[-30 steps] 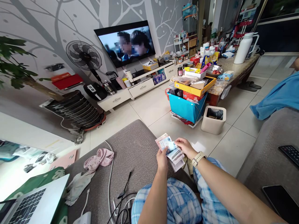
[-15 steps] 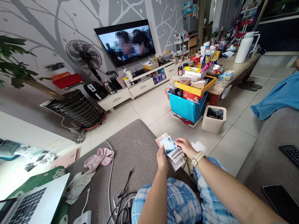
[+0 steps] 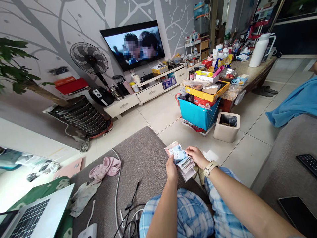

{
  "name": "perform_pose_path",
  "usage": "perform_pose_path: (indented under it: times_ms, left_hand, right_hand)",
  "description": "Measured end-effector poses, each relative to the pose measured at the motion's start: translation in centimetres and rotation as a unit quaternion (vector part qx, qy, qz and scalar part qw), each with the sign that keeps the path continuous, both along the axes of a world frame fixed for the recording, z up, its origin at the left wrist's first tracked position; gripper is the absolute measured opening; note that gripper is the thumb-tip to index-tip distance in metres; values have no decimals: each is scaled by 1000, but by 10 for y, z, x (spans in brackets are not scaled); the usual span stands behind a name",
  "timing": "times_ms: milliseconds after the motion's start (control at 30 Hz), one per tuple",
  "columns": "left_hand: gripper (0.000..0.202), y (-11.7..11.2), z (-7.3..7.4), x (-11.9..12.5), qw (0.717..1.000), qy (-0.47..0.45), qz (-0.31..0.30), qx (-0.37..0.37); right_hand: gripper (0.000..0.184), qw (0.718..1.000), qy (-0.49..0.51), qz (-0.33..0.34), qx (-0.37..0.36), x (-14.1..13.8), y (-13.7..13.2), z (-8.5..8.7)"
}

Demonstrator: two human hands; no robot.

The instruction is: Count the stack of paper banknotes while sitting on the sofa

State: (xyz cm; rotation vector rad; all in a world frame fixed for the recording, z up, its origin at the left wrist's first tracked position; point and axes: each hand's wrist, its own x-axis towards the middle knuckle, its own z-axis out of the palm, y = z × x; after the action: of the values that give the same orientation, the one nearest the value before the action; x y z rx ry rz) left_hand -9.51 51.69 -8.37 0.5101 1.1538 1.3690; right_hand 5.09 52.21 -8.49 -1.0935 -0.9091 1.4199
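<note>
A fanned stack of banknotes [image 3: 185, 164] is held above my knees, with pinkish, bluish and pale notes showing. My left hand [image 3: 171, 168] is closed round its left side, the thumb lying over the notes. At the upper right, my right hand [image 3: 195, 155] pinches the edge of a bluish banknote [image 3: 180, 154] between thumb and fingers. A pale-strapped watch [image 3: 210, 168] is on my right wrist. Blue-and-white plaid trousers [image 3: 193, 208] cover my legs below the notes.
The grey sofa [image 3: 146, 148] carries a laptop [image 3: 37, 211], a pink cloth [image 3: 106, 168] and loose cables at my left. To the right lie a phone [image 3: 298, 215] and a remote control [image 3: 308, 163]. Ahead stand a beige bin [image 3: 226, 132] and a blue box [image 3: 195, 114].
Both hands and the banknotes look almost the same as before. Only the picture on the television has shifted slightly.
</note>
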Motion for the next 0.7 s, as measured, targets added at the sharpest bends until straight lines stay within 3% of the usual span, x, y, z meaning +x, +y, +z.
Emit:
perform_pose_path:
  times_ms: [700]
  left_hand:
    - [28, 1, -4, -1, 1000, 15, -5, 8]
  right_hand:
    - [33, 1000, -5, 2, 6, 0, 0, -3]
